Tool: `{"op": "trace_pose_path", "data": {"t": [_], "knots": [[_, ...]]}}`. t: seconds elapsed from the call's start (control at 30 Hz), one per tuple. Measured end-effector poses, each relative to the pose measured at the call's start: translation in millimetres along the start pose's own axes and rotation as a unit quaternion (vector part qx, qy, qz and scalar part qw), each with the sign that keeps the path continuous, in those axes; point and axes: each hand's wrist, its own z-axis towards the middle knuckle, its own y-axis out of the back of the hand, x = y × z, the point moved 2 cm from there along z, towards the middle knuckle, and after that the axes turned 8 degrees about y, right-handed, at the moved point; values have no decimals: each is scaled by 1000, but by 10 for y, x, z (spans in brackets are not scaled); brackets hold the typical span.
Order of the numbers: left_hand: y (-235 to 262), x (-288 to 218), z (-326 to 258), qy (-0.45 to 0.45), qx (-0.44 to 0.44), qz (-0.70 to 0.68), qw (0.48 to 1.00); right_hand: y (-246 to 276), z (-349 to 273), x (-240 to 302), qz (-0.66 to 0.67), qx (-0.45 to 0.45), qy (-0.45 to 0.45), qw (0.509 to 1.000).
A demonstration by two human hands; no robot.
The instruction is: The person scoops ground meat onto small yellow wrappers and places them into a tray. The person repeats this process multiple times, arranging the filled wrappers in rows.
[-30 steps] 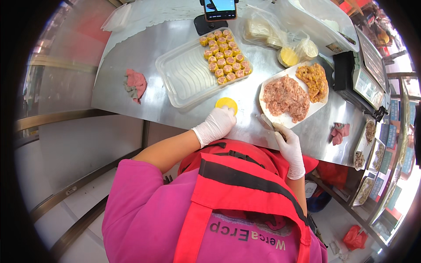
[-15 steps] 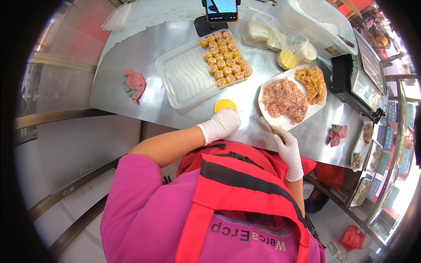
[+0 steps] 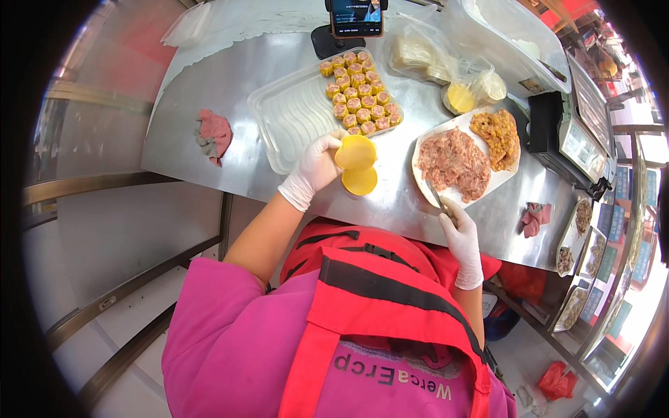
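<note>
wrapper [image 3: 356,151] pinched in my left hand [image 3: 317,166], lifted just above the stack [image 3: 360,181] on the bench [image 3: 230,150]. right hand [image 3: 460,233] grips a spatula [image 3: 436,196], tip in the mince [image 3: 453,161], well to the wrapper's right.

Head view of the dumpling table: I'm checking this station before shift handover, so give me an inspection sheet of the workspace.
Surface: steel table, bare metal at left.
Job's things: yellow wrapper lifted in left hand; wrapper stack below it; tray with rows of filled dumplings; plate of minced filling.
Clutter: pink cloth at left, another at right; plastic bags.
Grippers: right hand holds a spatula at the filling.
Cables: nothing seen.
Surroundings: phone on stand; scale at right.
</note>
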Motion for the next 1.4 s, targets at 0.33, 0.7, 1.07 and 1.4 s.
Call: {"op": "trace_pose_path", "data": {"t": [0.33, 0.7, 1.07, 1.4], "knots": [[-321, 561, 161, 142, -72, 141, 977, 98, 161, 26, -187, -42, 75, 979], [69, 923, 361, 134, -110, 189, 967, 205, 232, 156, -156, -72, 21, 985], [-268, 984, 506, 102, -173, 162, 966, -94, 457, 133, -317, -46, 105, 942], [-387, 1004, 715, 124, -160, 128, 971, 10, 583, 306, -248, 130, 59, 958]]}}
